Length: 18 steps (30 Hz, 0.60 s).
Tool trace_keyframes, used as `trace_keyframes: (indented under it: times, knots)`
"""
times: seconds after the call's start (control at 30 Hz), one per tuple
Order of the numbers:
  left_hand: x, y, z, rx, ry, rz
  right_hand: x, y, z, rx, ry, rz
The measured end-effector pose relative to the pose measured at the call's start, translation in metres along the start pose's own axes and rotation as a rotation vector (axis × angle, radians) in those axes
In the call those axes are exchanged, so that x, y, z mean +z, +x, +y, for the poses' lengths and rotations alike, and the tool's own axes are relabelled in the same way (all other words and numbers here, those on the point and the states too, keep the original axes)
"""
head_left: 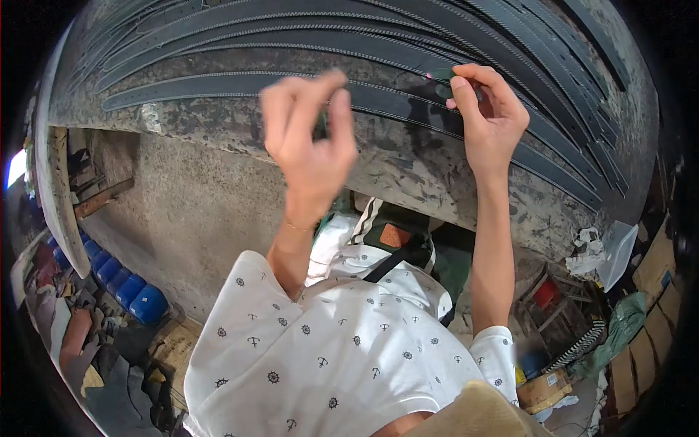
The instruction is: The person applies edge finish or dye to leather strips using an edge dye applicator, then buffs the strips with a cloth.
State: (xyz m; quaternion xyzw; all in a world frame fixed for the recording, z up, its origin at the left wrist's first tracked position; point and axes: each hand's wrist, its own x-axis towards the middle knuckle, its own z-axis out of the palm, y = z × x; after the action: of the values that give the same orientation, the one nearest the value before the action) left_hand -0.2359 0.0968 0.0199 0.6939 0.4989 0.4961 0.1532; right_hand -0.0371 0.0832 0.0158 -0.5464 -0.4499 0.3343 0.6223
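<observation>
My right hand [489, 109] pinches a small dark-green thing [443, 79] between thumb and fingertips, with a pink spot near its tip; its exact kind I cannot tell. This hand is over the stitched straps at the right of the table. Farther left, my left hand [309, 135] is raised over the table's near edge, its bent fingers smeared by motion. Below both hands runs a dark belt strap [196, 86] with white edge stitching, lying lengthwise along the near edge.
More dark stitched straps [306, 40] lie side by side across the worn table [408, 171]. A clear plastic piece [617, 251] hangs at its right edge. Blue drums [148, 302] stand at lower left, beside dark scraps [120, 386]. A cardboard box [545, 391] sits at lower right.
</observation>
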Motion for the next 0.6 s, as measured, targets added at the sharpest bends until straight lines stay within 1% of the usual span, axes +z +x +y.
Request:
trace_keyframes:
  times: [0.03, 0.07, 0.1, 0.13, 0.17, 0.2, 0.23, 0.27, 0.3, 0.33, 0.4, 0.43, 0.47, 0.5, 0.57, 0.6]
  knots:
    - [-0.008, 0.010, -0.002, 0.037, 0.273, -0.065, -0.002, 0.000, -0.002, 0.023, 0.001, 0.019]
    - [-0.012, 0.013, -0.007, 0.054, 0.274, -0.058, -0.003, 0.000, -0.003, 0.046, 0.006, 0.036]
    - [-0.013, 0.013, -0.013, 0.123, 0.334, -0.119, -0.003, 0.001, 0.000, 0.034, 0.093, 0.058]
    - [-0.014, 0.010, -0.015, 0.192, 0.393, -0.179, -0.003, 0.002, 0.002, 0.017, 0.101, 0.063]
    - [-0.012, 0.005, -0.010, 0.252, 0.342, -0.270, -0.005, 0.004, 0.004, 0.053, 0.215, 0.064]
    - [-0.008, 0.000, -0.002, 0.271, 0.338, -0.263, -0.007, 0.005, 0.006, 0.092, 0.326, 0.066]
    - [-0.002, -0.006, 0.008, 0.240, 0.345, -0.333, -0.013, 0.008, 0.010, 0.111, 0.354, 0.033]
    - [0.005, -0.011, 0.016, 0.218, 0.340, -0.410, -0.014, 0.012, 0.012, 0.088, 0.344, 0.062]
    - [0.013, -0.013, 0.022, 0.192, 0.216, -0.339, -0.014, 0.016, 0.011, 0.169, 0.633, 0.103]
    - [0.027, -0.019, 0.029, 0.204, 0.219, -0.244, -0.029, 0.015, 0.006, 0.217, 0.904, 0.155]
    - [0.057, -0.033, 0.059, 0.166, 0.040, -0.221, -0.077, 0.001, -0.008, 0.079, 1.196, 0.248]
    - [0.077, -0.038, 0.079, 0.180, -0.113, -0.277, -0.106, -0.018, -0.030, -0.032, 1.154, 0.279]
    - [0.100, -0.045, 0.104, 0.238, -0.214, -0.366, -0.140, -0.037, -0.048, -0.132, 1.046, 0.354]
    - [0.124, -0.057, 0.135, 0.273, -0.363, -0.493, -0.175, -0.063, -0.063, -0.197, 0.950, 0.420]
    - [0.188, -0.096, 0.203, 0.485, -0.634, -0.647, -0.246, -0.117, -0.083, -0.323, 0.869, 0.382]
    - [0.218, -0.110, 0.243, 0.646, -0.841, -0.603, -0.263, -0.145, -0.098, -0.242, 0.473, 0.692]
